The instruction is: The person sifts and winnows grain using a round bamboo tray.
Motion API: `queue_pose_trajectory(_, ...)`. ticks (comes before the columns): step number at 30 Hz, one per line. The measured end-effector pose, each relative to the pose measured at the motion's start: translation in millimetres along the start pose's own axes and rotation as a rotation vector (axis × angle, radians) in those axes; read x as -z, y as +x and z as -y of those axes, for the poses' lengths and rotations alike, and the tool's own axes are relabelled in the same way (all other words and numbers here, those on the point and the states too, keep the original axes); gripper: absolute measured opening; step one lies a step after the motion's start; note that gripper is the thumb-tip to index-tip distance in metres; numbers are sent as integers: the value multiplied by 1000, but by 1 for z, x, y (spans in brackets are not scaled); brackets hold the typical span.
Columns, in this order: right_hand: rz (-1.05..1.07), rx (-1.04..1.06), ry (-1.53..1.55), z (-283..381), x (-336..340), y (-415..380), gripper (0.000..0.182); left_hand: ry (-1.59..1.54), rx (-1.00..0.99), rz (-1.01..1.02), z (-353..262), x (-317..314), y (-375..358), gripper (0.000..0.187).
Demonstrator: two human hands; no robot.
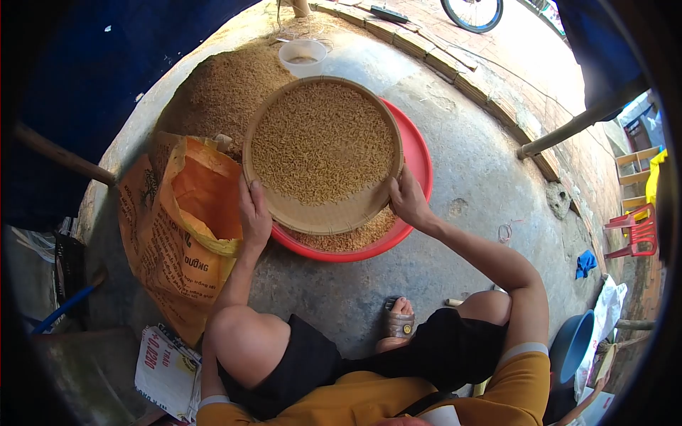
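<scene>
A round woven tray [320,213] is held over a red basin [419,153], my left hand [256,213] gripping its lower left rim and my right hand [408,199] its lower right rim. Small yellow-brown pieces [323,138] cover most of the tray, while a strip near me shows bare weave. Under the tray, the basin holds loose light-brown material [348,238]. An orange sack [170,248] with black print stands with its mouth open, left of my left hand.
Behind the sack rises a brown heap [220,92], with a translucent bowl [302,57] beside it. A blue-grey basin [574,344] and a red chair [632,231] are at the right. A printed white sack [167,369] lies lower left. Poles stand at both sides.
</scene>
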State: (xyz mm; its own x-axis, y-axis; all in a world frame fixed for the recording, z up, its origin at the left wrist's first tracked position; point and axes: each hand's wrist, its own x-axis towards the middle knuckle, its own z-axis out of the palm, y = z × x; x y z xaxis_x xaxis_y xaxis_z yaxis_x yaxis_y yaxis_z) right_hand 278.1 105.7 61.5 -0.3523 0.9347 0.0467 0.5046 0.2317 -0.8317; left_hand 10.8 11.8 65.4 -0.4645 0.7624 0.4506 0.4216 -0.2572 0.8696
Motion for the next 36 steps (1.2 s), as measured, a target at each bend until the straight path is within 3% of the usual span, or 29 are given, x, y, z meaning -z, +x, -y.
queue_pose_trajectory(1,-64,87,75,4,-2,1,23,-58,-69,-29,-4,0,8,33)
queue_pose_trajectory(3,-126,166,151,-4,-7,1,23,20,15,64,13,2,12,33)
queue_pose_trajectory(5,64,-138,38,-34,-19,6,22,99,86,152,38,3,2,33)
queue_pose_trajectory(6,59,-132,40,-30,-15,5,22,116,222,203,52,1,-10,35)
queue_pose_trajectory(7,127,-259,85,-21,-11,-3,21,136,366,262,56,3,-19,37)
queue_pose_trajectory(8,200,-391,132,-15,-9,-11,21,140,372,269,60,5,-26,37)
queue_pose_trajectory(10,229,-360,157,-9,-5,-13,21,132,504,250,51,3,-31,39)
queue_pose_trajectory(13,296,-443,156,10,7,-11,20,176,374,194,30,4,-19,38)
queue_pose_trajectory(14,186,-300,168,23,12,-9,19,174,371,194,20,4,-12,38)
queue_pose_trajectory(15,79,-158,178,30,14,-7,19,74,217,121,9,5,-3,36)
queue_pose_trajectory(16,80,-158,177,27,14,-3,19,-24,65,48,-4,6,5,33)
queue_pose_trajectory(18,-170,326,117,12,9,4,18,-107,30,9,-17,7,12,32)
queue_pose_trajectory(20,-188,343,119,-17,-14,5,18,-18,-40,80,-5,9,13,33)
queue_pose_trajectory(21,-212,363,123,-25,-19,4,19,59,128,88,28,6,1,34)
queue_pose_trajectory(22,-213,366,122,-24,-18,-3,19,57,126,86,37,4,-10,34)
queue_pose_trajectory(24,264,-405,201,-17,-14,-19,22,175,394,170,43,4,-29,37)
queue_pose_trajectory(25,264,-414,206,-17,-15,-22,22,108,514,201,46,7,-33,36)
queue_pose_trajectory(28,321,-474,322,-9,-10,-19,26,-22,621,216,50,12,-32,34)
queue_pose_trajectory(29,324,-463,275,-1,-4,-15,25,-23,614,215,48,13,-26,34)
queue_pose_trajectory(31,319,-451,228,4,-1,-9,24,31,311,118,24,14,-9,34)
queue_pose_trajectory(32,152,-192,257,5,-2,-6,23,28,308,119,4,14,0,34)
queue_pose_trajectory(33,-14,67,281,7,-3,-4,23,-19,167,64,-19,13,8,34)
queue_pose_trajectory(34,-12,65,279,9,-1,-2,23,-63,29,8,-30,13,13,35)
queue_pose_trajectory(36,-44,142,196,20,4,-2,24,-98,30,35,-11,15,16,36)
